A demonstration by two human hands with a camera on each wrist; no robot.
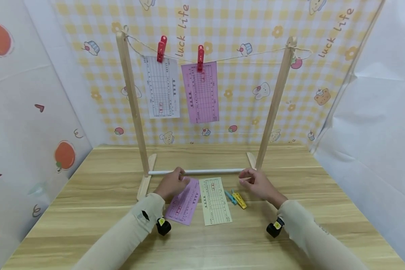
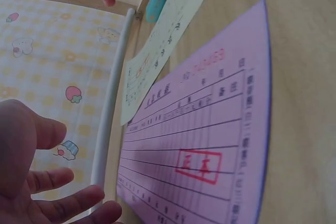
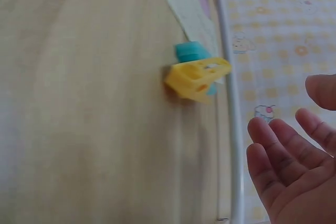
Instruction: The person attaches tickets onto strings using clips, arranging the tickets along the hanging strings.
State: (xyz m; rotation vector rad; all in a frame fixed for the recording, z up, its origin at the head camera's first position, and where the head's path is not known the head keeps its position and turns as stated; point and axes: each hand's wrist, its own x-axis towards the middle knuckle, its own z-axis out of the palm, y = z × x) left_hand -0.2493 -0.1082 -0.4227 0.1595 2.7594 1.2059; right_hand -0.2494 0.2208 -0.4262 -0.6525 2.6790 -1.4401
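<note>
Left grip (image 1: pixel 173 183), loose and empty, is beside the lower purple slip (image 1: pixel 186 205); right grip (image 1: pixel 259 183), likewise, near the yellow clip (image 1: pixel 239 200)

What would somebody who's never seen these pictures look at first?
Probably the red clips holding a white sheet and a pink sheet on the string, up between the wooden posts. Then maybe the yellow clip and blue clip on the table, right of the pale green sheet.
</note>
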